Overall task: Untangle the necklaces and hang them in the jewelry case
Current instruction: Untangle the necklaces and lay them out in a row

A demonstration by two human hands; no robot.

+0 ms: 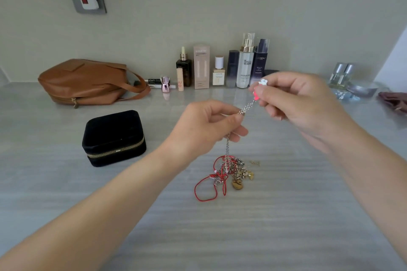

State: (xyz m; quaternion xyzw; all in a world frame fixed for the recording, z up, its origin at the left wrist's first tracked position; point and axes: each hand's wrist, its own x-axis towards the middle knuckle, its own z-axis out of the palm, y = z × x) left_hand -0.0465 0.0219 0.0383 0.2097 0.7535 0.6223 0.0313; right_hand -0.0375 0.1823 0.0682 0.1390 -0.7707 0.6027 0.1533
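Note:
A tangle of necklaces [229, 171] lies on the grey counter: a red cord, silver chains and gold pieces with a brown pendant. A silver chain [247, 106] rises from the tangle. My left hand [207, 130] pinches this chain above the pile. My right hand [295, 103], higher and to the right, pinches the chain's end at a small white and pink charm [261, 86]. The chain is taut between both hands. The black velvet jewelry case [114, 138] stands zipped shut to the left of my left hand.
A brown leather bag [88, 82] lies at the back left. Several cosmetic bottles and a box [220, 68] line the wall. Glass bottles and a dish [352, 86] sit at the back right, a mauve pouch [394, 101] at the right edge.

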